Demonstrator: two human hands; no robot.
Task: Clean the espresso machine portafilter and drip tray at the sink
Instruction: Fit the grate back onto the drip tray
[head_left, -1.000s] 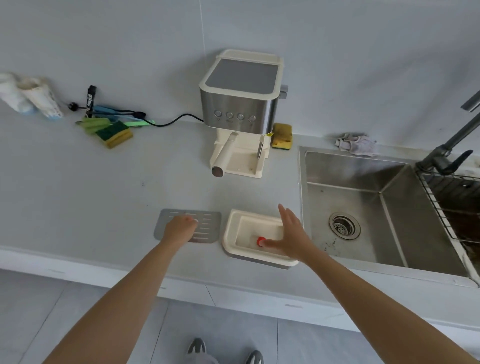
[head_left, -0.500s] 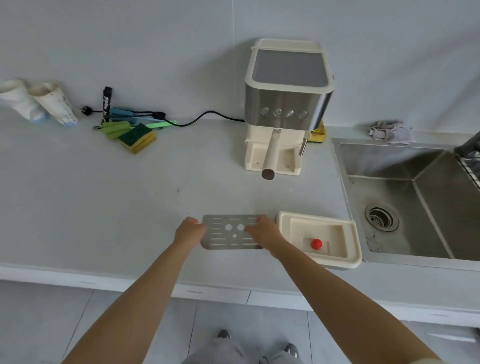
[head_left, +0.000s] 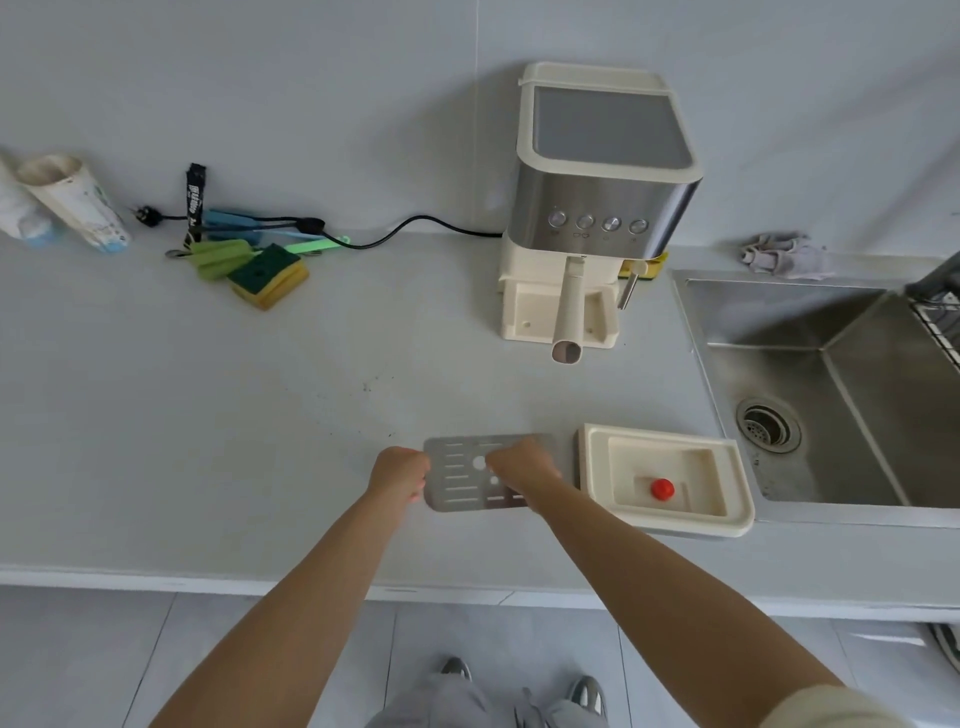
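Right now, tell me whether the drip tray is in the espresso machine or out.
Out. The drip tray sits on the counter, apart from the espresso machine, its grate lying beside it.

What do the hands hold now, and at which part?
The left hand grips the metal grate at its left edge. The right hand lies curled on its right half; a grip cannot be told.

I can read no text here. On my counter (head_left: 260, 415), a black sachet (head_left: 195, 200) bears white lettering, too blurred to read. Marks under the espresso machine (head_left: 597, 171) buttons (head_left: 597, 223) are too small.
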